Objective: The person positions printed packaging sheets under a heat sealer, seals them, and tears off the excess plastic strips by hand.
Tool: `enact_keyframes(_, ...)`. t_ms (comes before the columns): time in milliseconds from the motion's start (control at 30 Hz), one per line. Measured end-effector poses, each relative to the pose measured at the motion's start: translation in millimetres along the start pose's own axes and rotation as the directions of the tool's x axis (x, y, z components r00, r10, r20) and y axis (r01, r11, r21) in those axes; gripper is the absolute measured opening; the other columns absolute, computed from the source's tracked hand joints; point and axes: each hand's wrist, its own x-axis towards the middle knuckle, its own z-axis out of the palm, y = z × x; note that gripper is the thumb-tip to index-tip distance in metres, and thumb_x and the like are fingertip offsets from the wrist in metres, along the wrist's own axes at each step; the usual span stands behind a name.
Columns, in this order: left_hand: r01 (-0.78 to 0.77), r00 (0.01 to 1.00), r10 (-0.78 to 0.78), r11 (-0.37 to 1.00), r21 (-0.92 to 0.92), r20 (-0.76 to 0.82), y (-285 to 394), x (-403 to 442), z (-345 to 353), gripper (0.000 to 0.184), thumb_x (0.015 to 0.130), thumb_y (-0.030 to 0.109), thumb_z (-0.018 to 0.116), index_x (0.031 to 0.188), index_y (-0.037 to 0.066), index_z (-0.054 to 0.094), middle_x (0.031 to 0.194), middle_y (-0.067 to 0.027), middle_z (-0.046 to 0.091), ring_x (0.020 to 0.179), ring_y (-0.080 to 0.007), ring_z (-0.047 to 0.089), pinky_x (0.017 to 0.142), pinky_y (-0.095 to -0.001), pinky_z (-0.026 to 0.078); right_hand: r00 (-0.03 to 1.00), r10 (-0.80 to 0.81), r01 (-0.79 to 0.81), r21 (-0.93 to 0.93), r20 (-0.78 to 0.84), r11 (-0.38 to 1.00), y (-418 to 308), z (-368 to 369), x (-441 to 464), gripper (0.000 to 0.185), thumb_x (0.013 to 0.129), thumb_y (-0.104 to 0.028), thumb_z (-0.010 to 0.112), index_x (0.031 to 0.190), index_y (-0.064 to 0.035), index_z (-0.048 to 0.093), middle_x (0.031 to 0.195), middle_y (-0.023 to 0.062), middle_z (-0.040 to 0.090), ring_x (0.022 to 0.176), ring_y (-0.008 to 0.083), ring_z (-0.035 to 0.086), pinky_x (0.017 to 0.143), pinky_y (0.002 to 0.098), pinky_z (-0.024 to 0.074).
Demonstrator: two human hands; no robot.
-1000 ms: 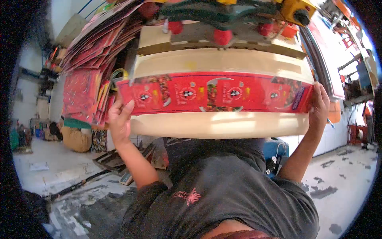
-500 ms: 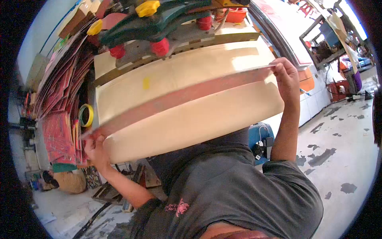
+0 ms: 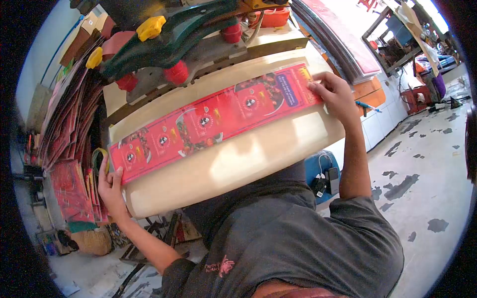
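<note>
Red strip (image 3: 201,121) pinched by left hand (image 3: 112,192) and right hand (image 3: 338,97)
Likely light and bendy; best held by both ends.

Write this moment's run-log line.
red printed strip: print up over cream tabletop | left hand : at left end | right hand: pinching right end | yellow-knobbed green machine part: beyond strip

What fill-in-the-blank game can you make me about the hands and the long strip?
1. The long strip is mostly the colour ____.
2. Altogether, ____ hands touch the strip.
3. Of the left hand and the right hand, the one nearer the pen is the ____ hand.

Missing words: red; two; right.
</note>
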Motion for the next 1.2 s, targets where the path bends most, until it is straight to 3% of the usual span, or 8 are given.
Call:
enact_keyframes(133, -0.072, 0.995, 0.058, 0.984, 0.165, 0.083, -4, 35, 2, 0.050, 0.101, 0.013, 0.066, 0.148, 0.002, 0.053, 0.085, 0.0030, 0.059, 0.079, -0.0049, 0.049, 0.080, -0.0181, 0.041, 0.996, -0.085, 0.078, -0.180, -0.030, 0.980, -23, 11, 14, 0.036, 0.094, -0.026, 0.072, 0.127, -0.0110, 0.068, 0.081, 0.0147, 0.070, 0.074, 0.0228, 0.067, 0.070, 0.0374, 0.0519)
enact_keyframes(167, -0.148, 0.985, 0.123, 0.962, 0.229, 0.119, -9, 44, 5, 0.046, 0.103, 0.018, 0.064, 0.145, 0.001, 0.056, 0.097, -0.0028, 0.066, 0.090, -0.0086, 0.056, 0.087, -0.0221, 0.044, 0.991, -0.131, 0.118, -0.262, -0.034, 0.958, -16, 16, 21, 0.033, 0.096, -0.025, 0.068, 0.128, -0.0149, 0.069, 0.094, 0.0186, 0.074, 0.085, 0.0335, 0.072, 0.078, 0.0437, 0.0543)
enact_keyframes(233, -0.158, 0.979, 0.105, 0.932, 0.326, 0.175, -3, 52, 16, 0.043, 0.106, 0.029, 0.059, 0.137, -0.001, 0.063, 0.133, -0.0168, 0.068, 0.121, -0.0191, 0.061, 0.105, -0.0327, 0.044, 0.975, -0.219, 0.192, -0.322, -0.049, 0.927, -6, 23, 32, 0.031, 0.097, -0.025, 0.067, 0.127, -0.0139, 0.070, 0.099, 0.0171, 0.074, 0.088, 0.0311, 0.072, 0.080, 0.0415, 0.0540)
enact_keyframes(267, -0.158, 0.978, 0.103, 0.933, 0.325, 0.179, -5, 54, 19, 0.043, 0.106, 0.029, 0.059, 0.137, -0.001, 0.063, 0.133, -0.0168, 0.068, 0.121, -0.0191, 0.061, 0.105, -0.0327, 0.044, 0.951, -0.304, 0.260, -0.380, -0.058, 0.888, -4, 26, 36, 0.030, 0.099, -0.025, 0.066, 0.126, -0.0129, 0.071, 0.104, 0.0157, 0.075, 0.092, 0.0288, 0.072, 0.082, 0.0392, 0.0538)
enact_keyframes(300, -0.162, 0.979, 0.113, 0.934, 0.319, 0.167, -8, 56, 23, 0.043, 0.106, 0.030, 0.059, 0.135, -0.002, 0.064, 0.130, -0.0170, 0.069, 0.119, -0.0198, 0.062, 0.105, -0.0328, 0.044, 0.977, -0.204, 0.162, -0.416, -0.060, 0.895, -19, 26, 32, 0.030, 0.100, -0.029, 0.063, 0.124, -0.0140, 0.073, 0.116, 0.0142, 0.073, 0.102, 0.0332, 0.071, 0.089, 0.0422, 0.0536)
enact_keyframes(500, -0.106, 0.991, 0.067, 0.926, 0.362, 0.118, -15, 59, 27, 0.046, 0.106, 0.033, 0.059, 0.130, -0.005, 0.066, 0.123, -0.0169, 0.072, 0.113, -0.0197, 0.064, 0.103, -0.0320, 0.045, 0.978, -0.182, 0.120, -0.437, -0.103, 0.892, -13, 29, 35, 0.028, 0.100, -0.032, 0.060, 0.120, -0.0189, 0.075, 0.101, 0.0165, 0.075, 0.095, 0.0365, 0.071, 0.086, 0.0472, 0.0539)
enact_keyframes(933, -0.079, 0.994, 0.044, 0.929, 0.361, 0.105, -27, 66, 19, 0.049, 0.104, 0.036, 0.062, 0.127, -0.007, 0.067, 0.119, -0.0169, 0.074, 0.108, -0.0180, 0.064, 0.100, -0.0314, 0.046, 0.980, -0.160, 0.107, -0.370, -0.116, 0.923, -16, 30, 35, 0.027, 0.100, -0.031, 0.062, 0.118, -0.0169, 0.076, 0.103, 0.0175, 0.075, 0.098, 0.0357, 0.072, 0.087, 0.0454, 0.0540)
enact_keyframes(1200, -0.088, 0.993, 0.056, 0.940, 0.330, 0.107, -17, 63, 25, 0.047, 0.104, 0.034, 0.062, 0.125, -0.007, 0.069, 0.119, -0.0173, 0.074, 0.109, -0.0193, 0.065, 0.101, -0.0318, 0.046, 0.985, -0.134, 0.085, -0.363, -0.111, 0.928, -16, 31, 36, 0.027, 0.099, -0.019, 0.063, 0.124, -0.0132, 0.074, 0.111, 0.0158, 0.075, 0.099, 0.0289, 0.074, 0.090, 0.0358, 0.0536)
